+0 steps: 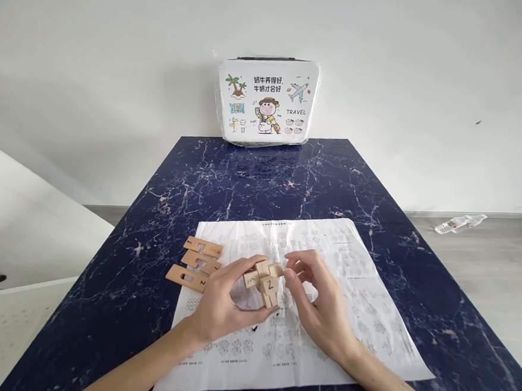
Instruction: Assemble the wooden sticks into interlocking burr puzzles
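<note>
Between the thumb and fingers of my left hand is a wooden interlocking puzzle made of pale pieces, with handwritten numbers on its faces. My right hand is just right of it, thumb and index finger apart, fingertips close to the puzzle's right side; I see nothing in its grasp. Left of my left hand lie three flat wooden slats with cut-outs: a top slat, a middle slat and a bottom slat, each marked with a number. Under both hands spreads a creased printed instruction sheet.
A dark blue marble-patterned table carries everything. At its far edge a white case with cartoon prints and plastic wrap leans by the wall. A clear plastic item lies on the floor at right. White furniture stands at left.
</note>
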Demonstrator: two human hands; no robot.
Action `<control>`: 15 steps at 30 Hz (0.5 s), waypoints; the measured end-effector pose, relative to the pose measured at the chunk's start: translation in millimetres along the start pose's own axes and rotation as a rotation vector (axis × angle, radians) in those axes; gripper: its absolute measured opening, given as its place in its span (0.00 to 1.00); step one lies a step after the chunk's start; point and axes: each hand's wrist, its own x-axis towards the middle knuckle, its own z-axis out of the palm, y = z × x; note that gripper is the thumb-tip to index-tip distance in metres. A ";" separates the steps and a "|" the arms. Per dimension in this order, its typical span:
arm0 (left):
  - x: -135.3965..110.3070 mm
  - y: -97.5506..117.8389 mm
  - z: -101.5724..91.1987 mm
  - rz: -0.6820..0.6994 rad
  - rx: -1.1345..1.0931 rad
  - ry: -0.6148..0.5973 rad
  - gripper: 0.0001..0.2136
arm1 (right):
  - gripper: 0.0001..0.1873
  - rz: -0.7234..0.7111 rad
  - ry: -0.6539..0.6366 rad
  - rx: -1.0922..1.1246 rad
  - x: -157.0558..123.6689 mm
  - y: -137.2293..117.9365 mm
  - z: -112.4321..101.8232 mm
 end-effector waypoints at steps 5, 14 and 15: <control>3.7 5.0 -3.6 -0.046 -0.251 -0.088 0.32 | 0.09 -0.079 -0.197 -0.028 2.4 8.3 -4.4; 4.5 3.1 -5.0 -0.014 -0.280 -0.165 0.34 | 0.25 0.074 -0.336 0.035 6.1 3.3 -8.9; 4.4 2.5 -5.2 -0.001 -0.274 -0.167 0.34 | 0.27 0.108 -0.358 0.059 6.8 2.6 -9.5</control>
